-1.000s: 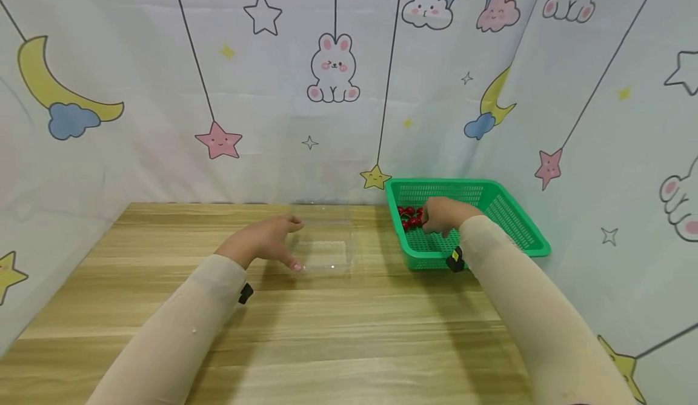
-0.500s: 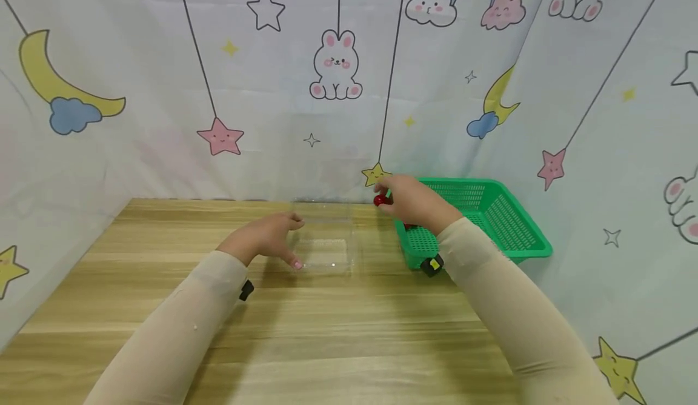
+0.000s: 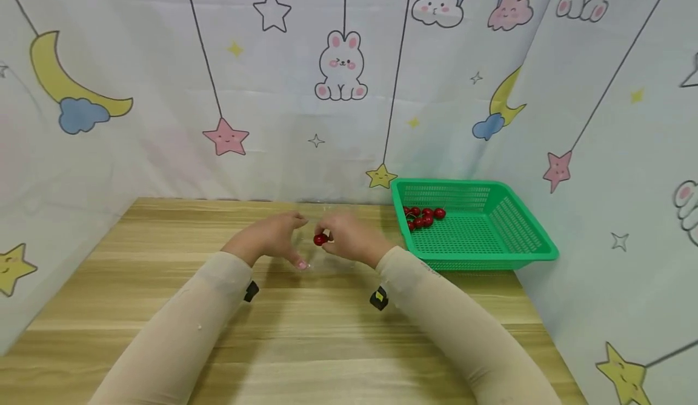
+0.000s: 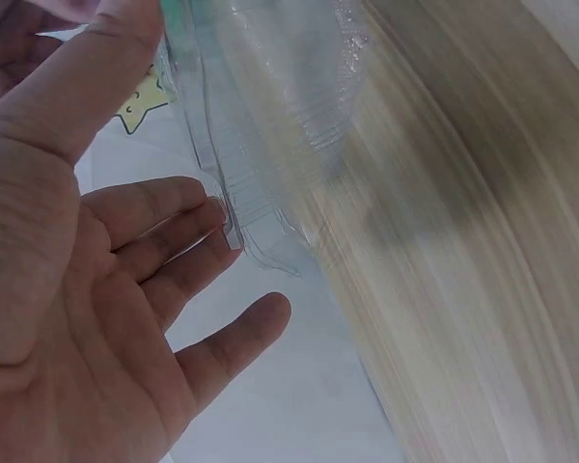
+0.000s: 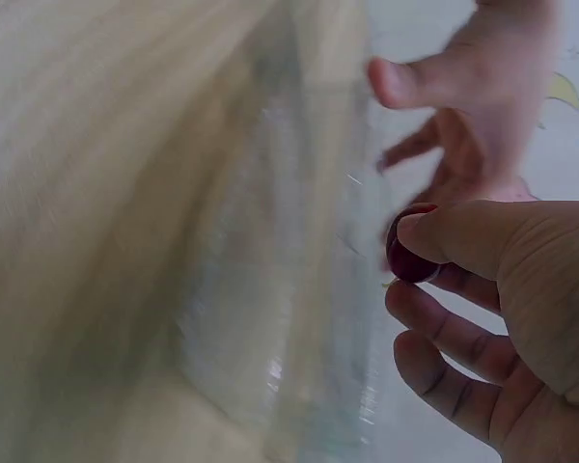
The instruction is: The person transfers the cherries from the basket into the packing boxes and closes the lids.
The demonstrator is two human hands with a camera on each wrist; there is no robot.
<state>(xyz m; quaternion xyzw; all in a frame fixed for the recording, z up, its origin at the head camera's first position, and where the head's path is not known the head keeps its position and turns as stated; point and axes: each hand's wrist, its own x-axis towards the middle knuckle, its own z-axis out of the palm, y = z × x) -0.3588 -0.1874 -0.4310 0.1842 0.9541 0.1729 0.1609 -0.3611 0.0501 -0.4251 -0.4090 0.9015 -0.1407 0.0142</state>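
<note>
A dark red cherry (image 3: 320,239) is pinched between the thumb and fingers of my right hand (image 3: 349,235), above a clear plastic box (image 3: 338,265). In the right wrist view the cherry (image 5: 412,251) shows round and glossy beneath the thumb. My left hand (image 3: 275,238) is at the box's left side, thumb and fingers spread apart. Seen from the left wrist, its fingertips touch the rim of the transparent box (image 4: 217,125), and the little finger stands off from it. Part of the box is hidden behind my right hand.
To the right stands a green plastic basket (image 3: 480,259) with several red cherries (image 3: 428,217) gathered at its left end. The wood-grain table (image 3: 322,344) stretches toward me, and a cartoon-printed cloth (image 3: 272,108) hangs behind its back edge.
My right hand has come out of the basket with a cherry and moved left to over the clear box. My left hand has stayed at the box.
</note>
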